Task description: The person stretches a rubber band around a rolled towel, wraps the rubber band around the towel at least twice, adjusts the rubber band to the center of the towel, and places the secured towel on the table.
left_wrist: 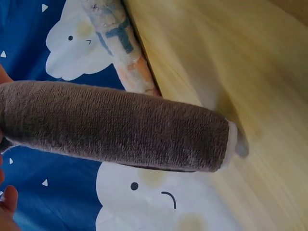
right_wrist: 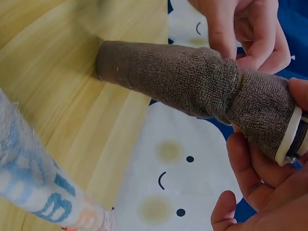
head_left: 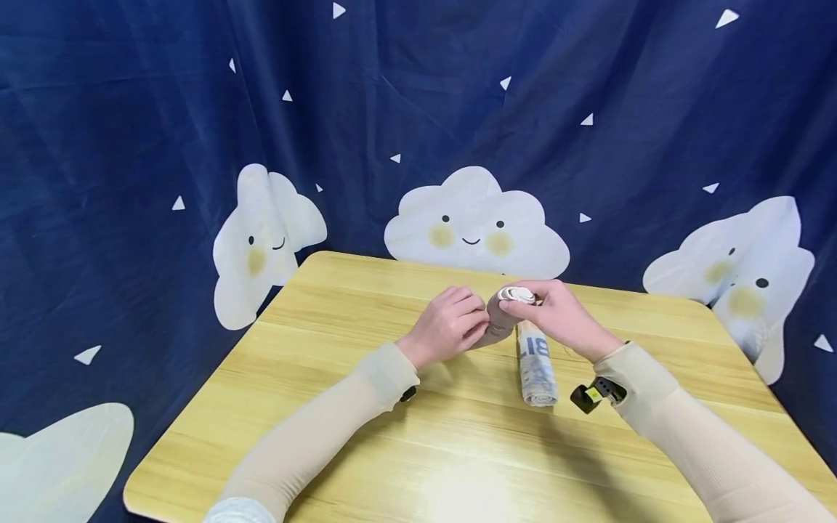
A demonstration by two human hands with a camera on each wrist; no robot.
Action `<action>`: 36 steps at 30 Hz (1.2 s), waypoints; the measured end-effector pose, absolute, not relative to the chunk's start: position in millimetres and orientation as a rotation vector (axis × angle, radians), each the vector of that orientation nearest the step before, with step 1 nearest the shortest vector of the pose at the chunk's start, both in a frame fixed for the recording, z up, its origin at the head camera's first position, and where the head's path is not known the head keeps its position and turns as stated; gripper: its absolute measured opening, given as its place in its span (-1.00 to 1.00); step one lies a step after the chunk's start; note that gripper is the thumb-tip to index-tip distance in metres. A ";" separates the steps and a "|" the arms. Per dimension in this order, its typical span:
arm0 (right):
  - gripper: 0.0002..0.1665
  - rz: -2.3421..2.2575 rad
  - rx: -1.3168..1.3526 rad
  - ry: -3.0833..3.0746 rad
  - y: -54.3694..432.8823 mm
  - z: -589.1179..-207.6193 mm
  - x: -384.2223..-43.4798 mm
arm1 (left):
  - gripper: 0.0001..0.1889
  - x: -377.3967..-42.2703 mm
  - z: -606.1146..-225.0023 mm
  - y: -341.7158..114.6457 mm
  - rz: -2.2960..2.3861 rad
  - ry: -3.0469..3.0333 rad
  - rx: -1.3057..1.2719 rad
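Observation:
A brown towel (head_left: 500, 325), rolled into a tight tube, stands tilted above the table between both hands. My right hand (head_left: 567, 314) grips its upper end, where white-edged coils show. In the right wrist view a crease pinches the brown roll near that end. Fingers of my left hand (right_wrist: 248, 31) are curled against the roll at this crease, thumb and fingertips pinching there. From the head view, the left hand (head_left: 447, 325) covers part of the roll's side. The roll's lower end shows in the left wrist view, close over the wood.
A second rolled towel (head_left: 538, 369), white with blue letters and orange patches, lies on the wooden table (head_left: 314, 349) just below the right hand. A black wrist camera (head_left: 596, 394) sits at the right cuff. Behind the table hangs a dark blue curtain (head_left: 445, 94) with smiling clouds.

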State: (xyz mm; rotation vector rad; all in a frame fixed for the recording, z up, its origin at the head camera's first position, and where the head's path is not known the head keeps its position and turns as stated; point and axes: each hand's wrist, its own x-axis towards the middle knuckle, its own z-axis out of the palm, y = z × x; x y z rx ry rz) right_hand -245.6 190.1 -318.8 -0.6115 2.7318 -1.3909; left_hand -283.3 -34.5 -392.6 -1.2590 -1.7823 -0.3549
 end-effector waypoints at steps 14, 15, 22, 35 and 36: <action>-0.66 -1.314 -0.574 2.848 191.1 -318.9 -249.0 | -0.90 -282.4 -384.0 -35.9 -0.164 -1.877 -1.321; -0.65 -1.307 -0.560 2.846 191.4 -319.4 -249.9 | -0.90 -280.9 -381.7 -36.9 -0.142 -1.891 -1.334; -0.55 -1.400 -0.411 2.832 198.4 -315.8 -256.8 | -0.89 -266.6 -374.6 -43.3 0.075 -1.938 -1.398; -0.51 -1.339 -0.352 2.950 187.6 -306.6 -257.7 | -0.89 -261.3 -361.0 -31.3 -0.294 -1.936 -1.211; -0.50 -1.339 -0.343 2.953 186.1 -306.5 -257.1 | -0.86 -259.9 -359.9 -29.5 -0.288 -1.915 -1.191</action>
